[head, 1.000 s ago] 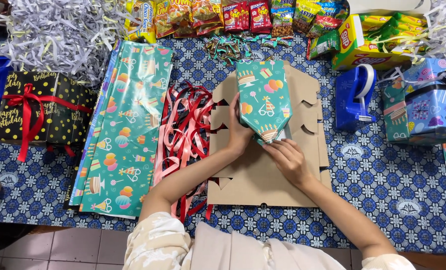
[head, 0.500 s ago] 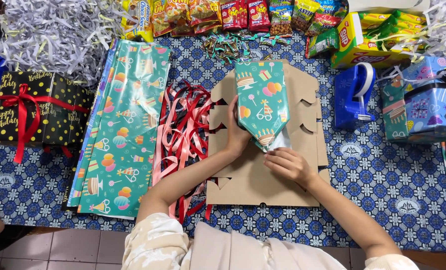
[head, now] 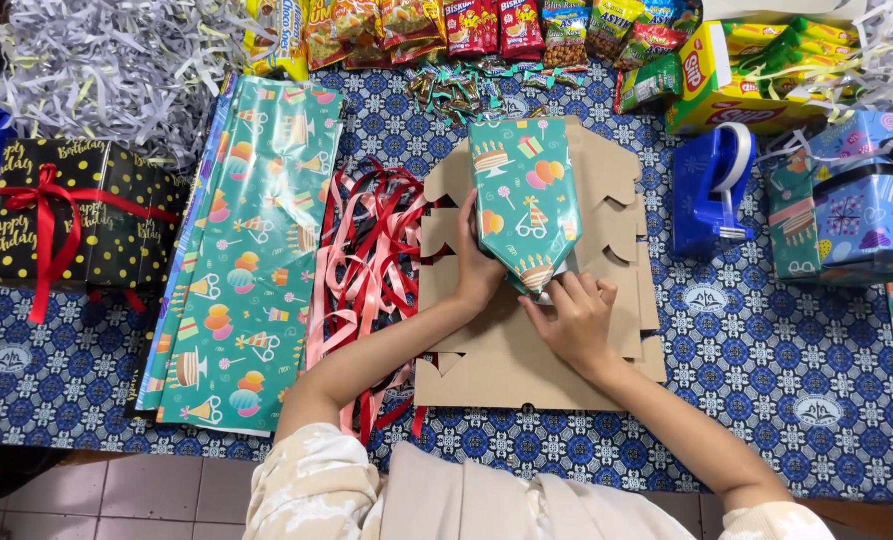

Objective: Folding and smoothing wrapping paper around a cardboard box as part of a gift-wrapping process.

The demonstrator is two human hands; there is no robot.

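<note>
On flat cardboard (head: 526,370), both hands' fingers (head: 566,295) grip the lengthwise gift (head: 521,200), tip nearward.

The teal glossy paper-wrapped box (head: 522,205) looks smooth; the brown flat cardboard sheets (head: 526,350) look matt (slightly rough); red satin ribbons (head: 371,250) shine.

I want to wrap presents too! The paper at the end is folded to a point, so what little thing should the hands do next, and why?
Probably press the pointed flap flat and tape it. The right hand pinches the tip of the green-wrapped box, the left hand steadies its side, and no tape shows on the flap yet. The blue tape dispenser sits just to the right.
</note>
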